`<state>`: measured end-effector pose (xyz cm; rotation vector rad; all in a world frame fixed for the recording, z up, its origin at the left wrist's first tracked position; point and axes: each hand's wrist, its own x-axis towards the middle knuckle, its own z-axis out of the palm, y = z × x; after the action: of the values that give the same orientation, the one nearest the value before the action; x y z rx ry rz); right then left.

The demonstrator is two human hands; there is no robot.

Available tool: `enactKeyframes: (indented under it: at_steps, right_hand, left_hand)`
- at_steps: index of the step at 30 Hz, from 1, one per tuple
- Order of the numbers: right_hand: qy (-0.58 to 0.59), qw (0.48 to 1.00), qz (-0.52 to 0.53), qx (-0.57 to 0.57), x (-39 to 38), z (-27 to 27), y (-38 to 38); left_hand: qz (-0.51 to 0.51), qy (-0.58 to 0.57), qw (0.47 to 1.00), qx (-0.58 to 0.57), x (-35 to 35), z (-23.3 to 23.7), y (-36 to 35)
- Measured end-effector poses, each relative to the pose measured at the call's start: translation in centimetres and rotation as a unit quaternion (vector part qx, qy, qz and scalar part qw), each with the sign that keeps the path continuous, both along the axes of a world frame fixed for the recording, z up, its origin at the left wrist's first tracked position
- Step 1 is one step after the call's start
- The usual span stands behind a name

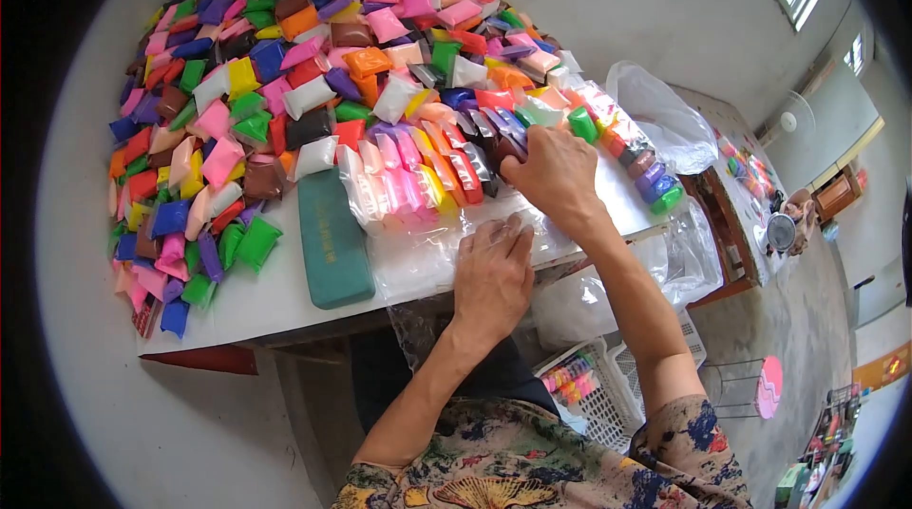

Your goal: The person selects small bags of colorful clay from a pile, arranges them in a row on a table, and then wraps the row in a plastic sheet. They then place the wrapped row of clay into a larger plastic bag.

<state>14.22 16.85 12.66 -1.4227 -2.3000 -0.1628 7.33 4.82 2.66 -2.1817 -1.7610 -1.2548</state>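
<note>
- I am pressing my left hand flat on the clear bag at the near edge of the counter; that grip is wide, fingers spread, holding nothing.
- My right hand is working at the right end of the row of packets lying side by side in the bag.
- Its fingers are curling over a dark packet at that end. The thumb is hidden, so I cannot tell whether the grip is pinching the packet or only pushing it.
- As I judge it, I am seating this packet against its neighbours, so the row is partway filled.
- The next move, I think, is calling for a snug push along the row while the flat hand is pinning the plastic, so nothing tips or slides out of line.
- The loose heap of packets is lying just beyond the row, within reach.
- A green case is lying just left of the bag.
- A packed row is lying to the right, and a white basket is sitting below the counter.
</note>
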Motion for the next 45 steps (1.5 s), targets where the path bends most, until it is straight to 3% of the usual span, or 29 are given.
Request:
enactKeyframes:
  at_steps: [2,6,8,10,12,14,19,25,33,45]
  right_hand:
    - [0.008,1.000,-0.001,0.010,0.7,0.7,-0.4]
    - [0.175,0.982,-0.007,0.074,4.7,2.4,-2.7]
    - [0.335,0.938,0.044,0.072,6.9,2.5,-5.4]
    - [0.347,0.934,0.027,0.082,9.1,1.7,-8.6]
    - [0.333,0.941,-0.033,0.041,10.5,0.2,-11.8]
    - [0.346,0.938,-0.020,0.014,10.5,-2.3,-13.5]
    - [0.314,0.942,0.038,0.109,7.3,-5.8,-11.7]
    - [0.285,0.946,-0.025,0.154,5.0,-9.0,-10.0]
    - [0.229,0.955,-0.101,0.157,4.7,-9.1,-9.7]
    - [0.244,0.962,-0.083,0.093,5.4,-8.3,-10.1]
  left_hand:
    - [0.003,-0.003,1.000,0.000,0.0,0.0,0.0]
    - [0.006,-0.026,0.999,-0.022,0.1,1.0,-0.3]
    - [0.009,-0.027,1.000,0.007,0.1,0.5,-0.1]
    - [0.012,-0.037,0.999,0.030,0.1,0.5,0.1]
    - [0.009,-0.038,0.999,0.012,0.0,0.6,0.0]
    - [0.002,-0.044,0.999,-0.024,-0.1,1.0,-0.3]
    - [0.003,-0.052,0.999,0.001,0.0,0.9,-0.3]
    - [0.008,-0.078,0.997,-0.016,-0.1,1.0,-0.3]
    - [0.010,-0.129,0.991,0.021,0.0,0.5,-0.2]
    - [-0.004,0.000,0.999,-0.033,-0.2,0.9,-0.3]
